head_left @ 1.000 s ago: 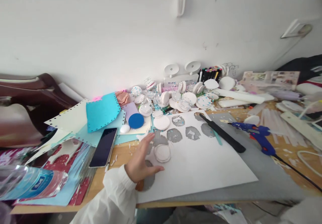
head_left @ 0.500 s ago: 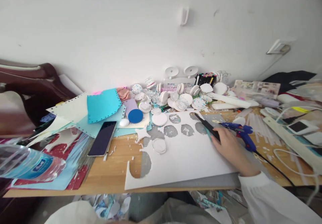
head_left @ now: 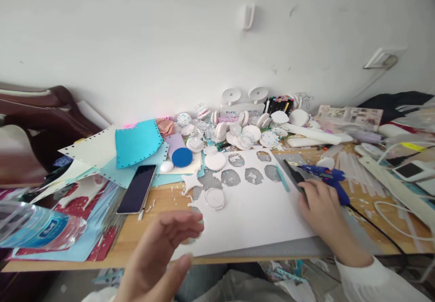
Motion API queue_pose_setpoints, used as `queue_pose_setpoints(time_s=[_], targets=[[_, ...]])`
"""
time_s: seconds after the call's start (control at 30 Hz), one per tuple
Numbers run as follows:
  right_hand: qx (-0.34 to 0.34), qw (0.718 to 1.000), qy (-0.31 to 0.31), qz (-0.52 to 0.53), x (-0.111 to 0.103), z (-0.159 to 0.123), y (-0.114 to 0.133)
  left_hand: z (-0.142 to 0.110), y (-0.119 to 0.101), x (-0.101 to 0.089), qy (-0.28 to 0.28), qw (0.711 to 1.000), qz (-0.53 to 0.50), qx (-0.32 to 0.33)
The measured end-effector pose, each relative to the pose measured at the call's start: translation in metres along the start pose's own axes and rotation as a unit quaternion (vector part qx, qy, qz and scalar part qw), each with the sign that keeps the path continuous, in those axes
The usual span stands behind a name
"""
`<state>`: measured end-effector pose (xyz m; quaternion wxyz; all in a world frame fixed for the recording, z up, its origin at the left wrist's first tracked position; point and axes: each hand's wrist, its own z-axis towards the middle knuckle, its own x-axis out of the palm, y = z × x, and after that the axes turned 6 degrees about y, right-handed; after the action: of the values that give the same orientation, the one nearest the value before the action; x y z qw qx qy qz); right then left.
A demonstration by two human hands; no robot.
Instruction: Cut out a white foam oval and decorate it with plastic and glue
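My right hand point(head_left: 324, 213) is closed around the near end of a slim black tool point(head_left: 292, 170), whose exact kind I cannot make out, at the sheet's right edge. Just left of it a thin teal stick point(head_left: 282, 179) lies on the white sheet point(head_left: 261, 216), which has several rough round holes cut through it. My left hand point(head_left: 163, 252) hovers over the sheet's near left corner, holding nothing, thumb apart from the fingers. White discs point(head_left: 215, 198) rest on the sheet's left part, stacked. A star-like white scrap point(head_left: 191, 182) lies beyond the left hand.
A blue glue gun point(head_left: 322, 173) with a black cord lies right of my right hand. Translucent sticks and a power strip point(head_left: 390, 189) are farther right. On the left are a phone point(head_left: 137, 189) and a water bottle point(head_left: 41, 225). Decorated white discs point(head_left: 251, 134) pile up along the wall.
My left hand has come into view over the sheet's near left corner. My right hand has shifted right and nearer with the black tool, leaving the teal stick uncovered on the sheet.
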<state>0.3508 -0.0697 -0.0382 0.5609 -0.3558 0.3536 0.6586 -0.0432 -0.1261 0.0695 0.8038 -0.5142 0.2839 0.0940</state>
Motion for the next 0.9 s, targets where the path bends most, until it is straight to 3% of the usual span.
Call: queue_pose_setpoints(time_s=[0.13,0.23,0.3,0.43,0.53,0.67,0.8,0.9], targets=[[-0.101,0.99,0.034,0.087,-0.012,0.015,0.053,-0.004,0.045,0.02,0.019,0.989,0.144,-0.025],[-0.226,0.949,0.101,0.196,-0.018,0.037,0.101,-0.016,0.075,0.032,0.064,0.965,0.253,0.016],[-0.277,0.922,0.167,0.213,-0.015,0.055,0.126,-0.018,0.083,0.037,0.096,0.945,0.309,0.037],[-0.294,0.884,0.242,0.271,0.008,0.083,0.15,-0.01,0.076,0.038,0.174,0.918,0.353,0.047],[-0.281,0.873,0.27,0.293,0.02,0.09,0.149,-0.005,0.069,0.036,0.194,0.915,0.348,0.063],[-0.209,0.859,0.26,0.388,0.006,0.088,0.13,0.0,0.064,0.033,0.173,0.926,0.32,0.105],[-0.139,0.857,0.202,0.452,-0.02,0.085,0.087,0.01,0.061,0.021,0.122,0.93,0.312,0.15],[-0.071,0.867,0.116,0.479,-0.038,0.075,0.042,0.017,0.061,0.006,0.102,0.925,0.319,0.182]])
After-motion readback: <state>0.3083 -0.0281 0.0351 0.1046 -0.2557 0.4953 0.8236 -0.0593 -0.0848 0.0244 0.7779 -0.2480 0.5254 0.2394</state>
